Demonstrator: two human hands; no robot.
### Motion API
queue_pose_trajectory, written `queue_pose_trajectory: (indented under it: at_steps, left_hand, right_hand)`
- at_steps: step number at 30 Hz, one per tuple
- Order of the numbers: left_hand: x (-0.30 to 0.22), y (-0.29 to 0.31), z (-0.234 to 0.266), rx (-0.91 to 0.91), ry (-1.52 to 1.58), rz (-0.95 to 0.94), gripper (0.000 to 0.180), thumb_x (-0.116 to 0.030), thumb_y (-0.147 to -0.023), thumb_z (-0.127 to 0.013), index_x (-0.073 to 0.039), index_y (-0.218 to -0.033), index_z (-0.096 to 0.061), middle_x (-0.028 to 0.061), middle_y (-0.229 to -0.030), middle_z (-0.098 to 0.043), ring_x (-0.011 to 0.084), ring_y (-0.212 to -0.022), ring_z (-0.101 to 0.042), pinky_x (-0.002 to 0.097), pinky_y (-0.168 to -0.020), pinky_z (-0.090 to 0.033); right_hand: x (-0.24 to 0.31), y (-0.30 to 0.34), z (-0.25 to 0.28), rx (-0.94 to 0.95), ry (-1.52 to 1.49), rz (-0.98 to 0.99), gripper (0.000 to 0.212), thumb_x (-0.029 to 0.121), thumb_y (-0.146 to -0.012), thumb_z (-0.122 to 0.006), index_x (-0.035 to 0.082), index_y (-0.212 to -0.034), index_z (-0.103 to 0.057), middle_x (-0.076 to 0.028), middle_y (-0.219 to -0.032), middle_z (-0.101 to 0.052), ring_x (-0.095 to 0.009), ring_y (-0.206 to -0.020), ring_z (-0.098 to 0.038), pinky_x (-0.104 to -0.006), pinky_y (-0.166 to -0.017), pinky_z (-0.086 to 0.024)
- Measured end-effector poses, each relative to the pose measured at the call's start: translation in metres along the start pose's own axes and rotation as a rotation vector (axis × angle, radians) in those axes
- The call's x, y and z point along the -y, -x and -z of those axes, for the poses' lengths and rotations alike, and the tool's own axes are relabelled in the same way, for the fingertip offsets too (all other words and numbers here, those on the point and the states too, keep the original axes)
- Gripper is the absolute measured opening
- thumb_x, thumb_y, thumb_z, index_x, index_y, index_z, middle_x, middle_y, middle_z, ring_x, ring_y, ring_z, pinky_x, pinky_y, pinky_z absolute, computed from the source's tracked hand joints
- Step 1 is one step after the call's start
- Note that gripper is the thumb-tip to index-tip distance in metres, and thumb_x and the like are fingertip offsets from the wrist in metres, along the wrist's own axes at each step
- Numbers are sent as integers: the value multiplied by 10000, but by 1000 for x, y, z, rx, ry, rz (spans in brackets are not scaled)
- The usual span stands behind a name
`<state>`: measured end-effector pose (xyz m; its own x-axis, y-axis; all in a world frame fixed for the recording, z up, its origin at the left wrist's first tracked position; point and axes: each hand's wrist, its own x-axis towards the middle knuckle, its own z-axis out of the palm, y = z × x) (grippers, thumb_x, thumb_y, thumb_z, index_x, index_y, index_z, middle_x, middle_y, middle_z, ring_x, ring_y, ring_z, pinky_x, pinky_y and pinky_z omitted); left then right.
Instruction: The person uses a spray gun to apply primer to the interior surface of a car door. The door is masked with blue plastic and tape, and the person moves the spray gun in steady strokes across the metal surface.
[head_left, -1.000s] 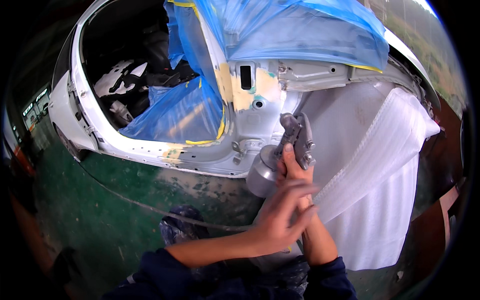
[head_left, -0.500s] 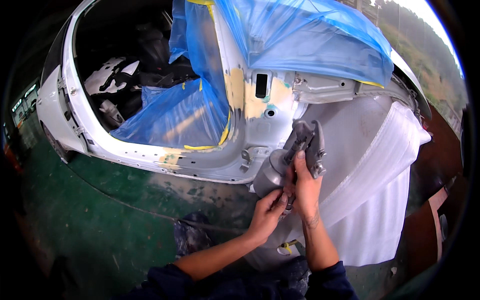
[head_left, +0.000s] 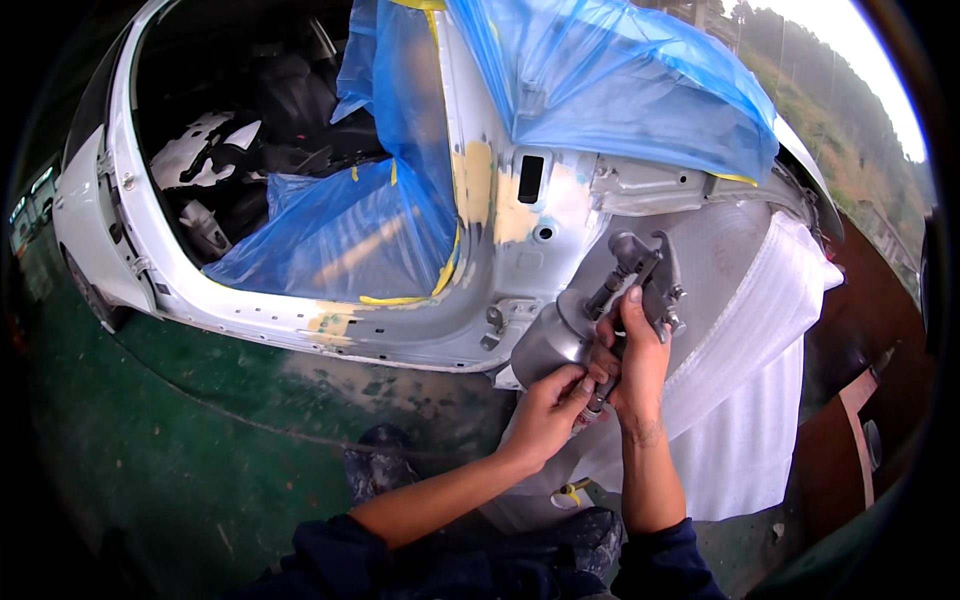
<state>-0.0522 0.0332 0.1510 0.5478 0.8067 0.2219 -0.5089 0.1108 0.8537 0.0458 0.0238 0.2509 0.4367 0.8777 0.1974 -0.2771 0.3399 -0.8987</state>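
Note:
A grey metal spray gun (head_left: pixel 558 340) with a rounded cup is held up in front of the car's lower body. My right hand (head_left: pixel 640 372) is wrapped round its handle, thumb lying up along the body below the trigger parts. My left hand (head_left: pixel 548 415) is closed, its thumb and fingertips pinching the lower end of the gun beside the right fingers; the exact part is partly hidden. Behind the gun stands the white car body (head_left: pixel 470 325), with beige filler patches (head_left: pixel 517 215) on the pillar and sill.
Blue masking film (head_left: pixel 350 235) with yellow tape covers the door opening and upper front (head_left: pixel 610 85). White foam sheeting (head_left: pixel 745 400) hangs over the wheel area at right. A hose (head_left: pixel 230 415) crosses the green floor (head_left: pixel 190 480). A yellow-and-white item (head_left: pixel 572 493) lies below my hands.
Both hands and the spray gun have shifted slightly right, and the gun has turned a little. My view has moved slightly too. The grip of both hands stays the same.

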Motion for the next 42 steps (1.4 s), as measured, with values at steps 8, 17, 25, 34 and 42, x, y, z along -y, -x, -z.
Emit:
queue_pose_trajectory:
  at_steps: [8, 17, 25, 34, 42]
  left_hand:
    - [-22, 7, -15, -60, 23, 14, 231, -192, -1051, -516, 3, -1141, -600, 44, -1016, -654, 122, -867, -663, 286, -770, -583]
    - [-29, -13, -17, -44, 72, -7, 231, -180, -1056, -506, 12, -1134, -606, 45, -1007, -664, 106, -853, -656, 267, -751, -560]
    - [-61, -3, -5, -88, -773, -590, 226, -88, -902, -686, -36, -1113, -627, 105, -941, -683, 225, -777, -692, 354, -743, -541]
    - [-150, -94, -45, 702, -867, -876, 216, -229, -783, -787, -80, -900, -681, 40, -878, -659, 256, -1004, -576, 400, -939, -410]
    - [-151, -98, -45, 825, -1002, -787, 210, -259, -845, -750, -76, -944, -719, 82, -964, -687, 280, -988, -589, 423, -960, -409]
  right_hand:
    - [17, -2, -10, 159, -1, -37, 369, 413, -1021, -532, 61, -914, -511, -65, -687, -527, -64, -373, -300, -217, -320, -255]
    - [29, -21, -18, 128, 19, -44, 353, 379, -1023, -539, 91, -832, -465, -20, -599, -445, -71, -380, -320, -240, -328, -264]
    - [21, 7, 12, 20, -28, -35, 331, 361, -1030, -530, 68, -878, -503, -36, -622, -486, -96, -384, -371, -257, -343, -297]
    - [14, 32, 10, 173, 90, -128, 338, 309, -1006, -534, 19, -832, -524, -53, -642, -507, -111, -388, -406, -257, -361, -319]
    - [10, 38, 10, 170, 72, -89, 323, 305, -1022, -527, 19, -870, -532, -62, -672, -534, -113, -393, -429, -257, -356, -317]
